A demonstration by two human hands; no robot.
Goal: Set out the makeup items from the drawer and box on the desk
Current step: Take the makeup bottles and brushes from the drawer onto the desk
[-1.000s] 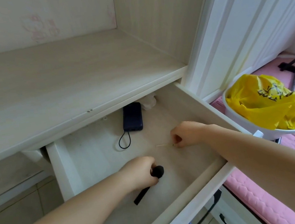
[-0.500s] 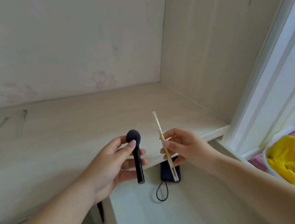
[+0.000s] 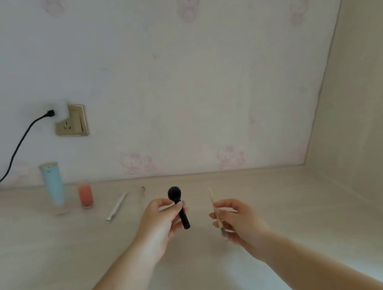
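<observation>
My left hand [image 3: 160, 219] pinches a short black makeup brush [image 3: 179, 205] with its round head pointing up, above the pale wooden desk [image 3: 53, 257]. To its right, my right hand [image 3: 238, 219] holds a thin cream-coloured stick-like brush [image 3: 214, 209], also upright. Both hands hover over the middle of the desk. On the desk behind stand a light blue tube [image 3: 53, 185] and a small orange-pink bottle [image 3: 85, 194]. A white pen-like item [image 3: 117, 207] and a thin clear stick [image 3: 142, 194] lie beside them.
A wall socket [image 3: 73, 122] with a white plug and black cable [image 3: 14, 155] sits on the back wall at left. A side panel [image 3: 366, 120] closes off the desk on the right. The drawer is out of view.
Both hands lifted the black brush and the thin stick out of the drawer and carried them up over the desk. The view rose from the drawer to the desk and wall.
</observation>
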